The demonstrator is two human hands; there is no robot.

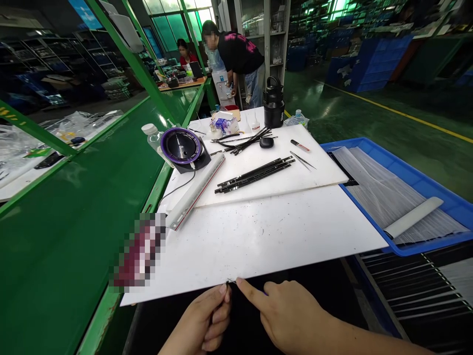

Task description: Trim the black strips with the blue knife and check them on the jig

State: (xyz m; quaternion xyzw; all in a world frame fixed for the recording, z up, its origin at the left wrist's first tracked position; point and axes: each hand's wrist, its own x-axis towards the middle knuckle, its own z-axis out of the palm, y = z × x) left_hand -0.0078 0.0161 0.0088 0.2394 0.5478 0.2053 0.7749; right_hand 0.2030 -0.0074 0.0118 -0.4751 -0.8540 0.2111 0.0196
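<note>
A thin sliver (231,281) lies at the white board's (258,236) near edge, at twelve o'clock from the hands, and looks light and flimsy, best taken by its tip. The left hand's (199,320) fingers are curled, pinching unclear; the right hand (288,310) points, index spread.

A tiny thin dark wire (231,281) sticks out at the near edge of the big white board (251,241). It is too small to see well. It sits between the fingertips of the left hand (199,323) and the right hand (288,315).
</note>
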